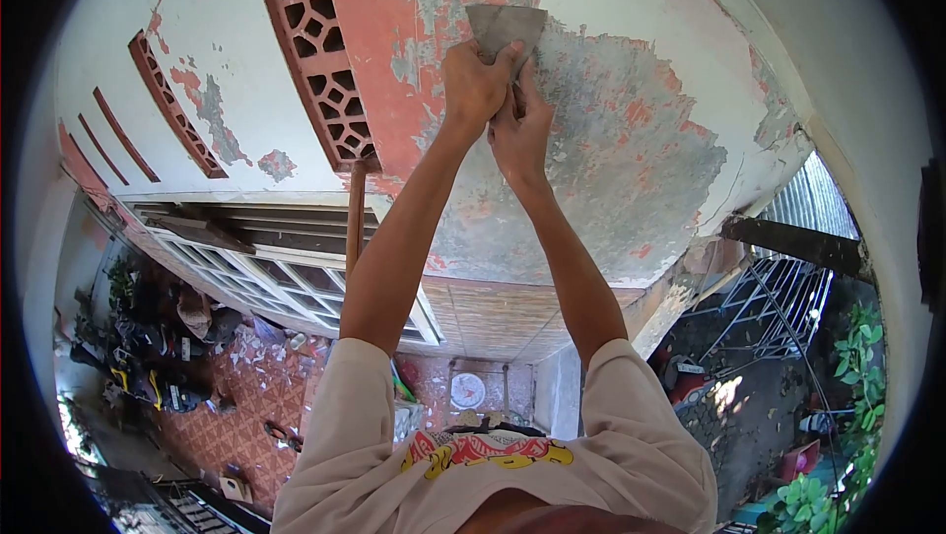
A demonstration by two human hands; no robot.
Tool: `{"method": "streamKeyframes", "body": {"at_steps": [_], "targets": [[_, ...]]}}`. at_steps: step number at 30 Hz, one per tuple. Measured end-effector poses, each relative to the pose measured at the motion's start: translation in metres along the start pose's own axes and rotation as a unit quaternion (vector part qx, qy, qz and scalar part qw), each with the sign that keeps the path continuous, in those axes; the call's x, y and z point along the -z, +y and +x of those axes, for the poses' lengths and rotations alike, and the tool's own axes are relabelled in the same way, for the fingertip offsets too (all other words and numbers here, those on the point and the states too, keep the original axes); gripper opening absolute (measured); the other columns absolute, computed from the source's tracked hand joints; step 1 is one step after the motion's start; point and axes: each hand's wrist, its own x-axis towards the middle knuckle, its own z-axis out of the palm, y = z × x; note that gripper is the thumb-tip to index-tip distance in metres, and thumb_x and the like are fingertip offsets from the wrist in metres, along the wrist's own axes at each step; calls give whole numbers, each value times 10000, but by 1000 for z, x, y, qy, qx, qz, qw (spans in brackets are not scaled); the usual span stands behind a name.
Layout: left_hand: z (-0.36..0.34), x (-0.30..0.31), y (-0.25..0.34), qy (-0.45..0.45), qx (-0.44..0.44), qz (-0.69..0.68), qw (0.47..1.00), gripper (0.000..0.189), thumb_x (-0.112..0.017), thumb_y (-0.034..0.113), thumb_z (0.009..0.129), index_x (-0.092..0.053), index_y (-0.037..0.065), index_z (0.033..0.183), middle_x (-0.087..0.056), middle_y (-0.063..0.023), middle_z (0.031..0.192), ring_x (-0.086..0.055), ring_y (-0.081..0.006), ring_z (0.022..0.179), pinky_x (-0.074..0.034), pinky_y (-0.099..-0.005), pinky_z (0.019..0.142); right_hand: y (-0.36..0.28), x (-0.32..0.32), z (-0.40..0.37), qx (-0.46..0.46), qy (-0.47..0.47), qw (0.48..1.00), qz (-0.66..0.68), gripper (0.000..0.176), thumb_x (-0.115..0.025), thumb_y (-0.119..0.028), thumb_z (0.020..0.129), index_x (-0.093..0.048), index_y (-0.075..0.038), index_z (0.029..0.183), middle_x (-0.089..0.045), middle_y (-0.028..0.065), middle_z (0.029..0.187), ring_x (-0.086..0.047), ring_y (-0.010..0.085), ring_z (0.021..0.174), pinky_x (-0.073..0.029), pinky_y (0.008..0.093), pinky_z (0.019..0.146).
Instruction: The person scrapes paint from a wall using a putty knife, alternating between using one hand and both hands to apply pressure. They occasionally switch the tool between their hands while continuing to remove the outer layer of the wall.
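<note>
Raised overhead, a wide grey scraper [506,26] has its blade against the wall [601,140], where white and red paint has come off in patches down to grey. My left hand [473,89] is closed on the scraper near the base of the blade, thumb lying on the metal. Just below and to the right, my right hand [522,135] is closed around the lower part of the scraper. My fingers hide most of its handle.
Red vent blocks [330,71] are set in the wall left of my hands, with a wooden pole [356,219] under them. Lower down is a louvred window [266,268]. Paint flakes litter the tiled floor [236,376] far below. A dark beam [788,240] juts out at right.
</note>
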Motion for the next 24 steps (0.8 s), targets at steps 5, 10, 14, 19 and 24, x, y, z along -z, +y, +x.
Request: {"method": "streamKeyframes", "body": {"at_steps": [5,10,14,19,24], "targets": [[-7,3,-6,-7,32,-12,999,444,-792,283,852,-570,-41,645,-600,-133,553,-597,-190,499,-462,-385,475,6,-2,-7,20,11,1000,1,563,-523,-48,1018,-308,63,1526,-471,-11,723,-440,56,657,-401,224,594],[1,1,6,-24,69,2,997,395,-800,282,873,-627,-68,808,-616,-97,612,-571,-139,482,-428,-303,420,-15,7,3,-33,-33,998,40,576,-524,-45,1020,-291,57,1537,-500,-2,707,-457,46,565,-428,234,486],[2,1,-8,-28,54,-3,998,394,-808,279,868,-604,-46,777,-609,-99,613,-572,-149,486,-430,-308,425,-2,-1,-1,16,-3,999,36,589,-516,-45,1023,-265,48,1548,-499,-2,675,-454,46,508,-424,253,416],[-3,-1,-2,-12,61,-25,998,419,-802,277,847,-609,-75,726,-620,-167,581,-622,-225,510,-489,-400,494,-7,2,0,-8,-3,1000,28,430,-467,-106,1065,-414,76,1451,-568,20,668,-503,55,483,-430,256,393],[-2,4,9,-29,58,-22,998,409,-795,268,851,-615,-81,739,-638,-180,594,-633,-238,512,-494,-394,494,-12,-4,-3,-2,10,999,45,504,-492,-70,1041,-337,59,1503,-516,4,637,-476,59,470,-421,260,387]]}}
